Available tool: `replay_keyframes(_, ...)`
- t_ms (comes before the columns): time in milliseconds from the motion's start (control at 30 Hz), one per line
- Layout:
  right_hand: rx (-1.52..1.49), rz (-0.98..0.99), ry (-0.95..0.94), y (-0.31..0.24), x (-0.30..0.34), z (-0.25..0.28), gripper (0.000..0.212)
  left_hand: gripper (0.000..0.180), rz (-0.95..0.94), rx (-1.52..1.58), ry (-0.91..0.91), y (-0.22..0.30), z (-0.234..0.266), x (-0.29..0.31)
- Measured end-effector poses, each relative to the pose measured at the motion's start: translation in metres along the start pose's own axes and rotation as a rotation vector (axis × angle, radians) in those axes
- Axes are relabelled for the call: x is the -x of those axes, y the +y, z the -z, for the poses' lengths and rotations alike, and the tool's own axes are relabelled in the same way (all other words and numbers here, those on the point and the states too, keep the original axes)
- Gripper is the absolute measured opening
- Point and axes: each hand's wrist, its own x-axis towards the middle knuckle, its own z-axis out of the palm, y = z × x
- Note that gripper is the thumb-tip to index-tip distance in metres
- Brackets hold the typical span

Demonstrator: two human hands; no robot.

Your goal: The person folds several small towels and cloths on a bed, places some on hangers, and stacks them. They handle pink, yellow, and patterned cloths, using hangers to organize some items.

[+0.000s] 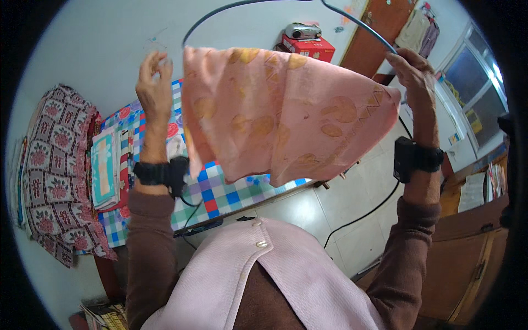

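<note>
The pink cloth [291,115] blocks the middle, though a narrow gap shows between its edge and the left hand [154,80]. Above it, room opens inside the hanger [357,21], shut off rightward by the right hand [415,69]. Below, a cable [379,205] droops; patterned bedding [58,176] obstructs far left.

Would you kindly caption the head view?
Right hand holding curved blue-grey hanger draped with pink patterned cloth; left hand alongside.

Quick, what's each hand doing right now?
Left hand: loosely open, seemingly empty, beside the cloth.
Right hand: closed, holding the hanger.
</note>
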Motion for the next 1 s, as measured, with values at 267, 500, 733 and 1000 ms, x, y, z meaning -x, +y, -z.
replay_keyframes(267,-0.098,-0.163,0.186,-0.023,-0.031,0.020,0.017,0.061,0.780,0.219,-0.585,-0.038,-0.017,0.161)
replay_keyframes(500,-0.181,-0.129,0.163,-0.028,-0.035,0.029,0.019,0.086,0.774,0.261,-0.550,-0.036,-0.067,0.161)
replay_keyframes(733,-0.168,-0.158,0.185,-0.016,-0.035,0.036,0.015,0.022,0.692,0.443,-0.517,-0.056,-0.080,0.162)
replay_keyframes(1000,-0.099,-0.246,0.176,0.003,-0.028,0.052,0.017,0.013,0.410,0.080,-0.473,-0.110,0.006,0.113)
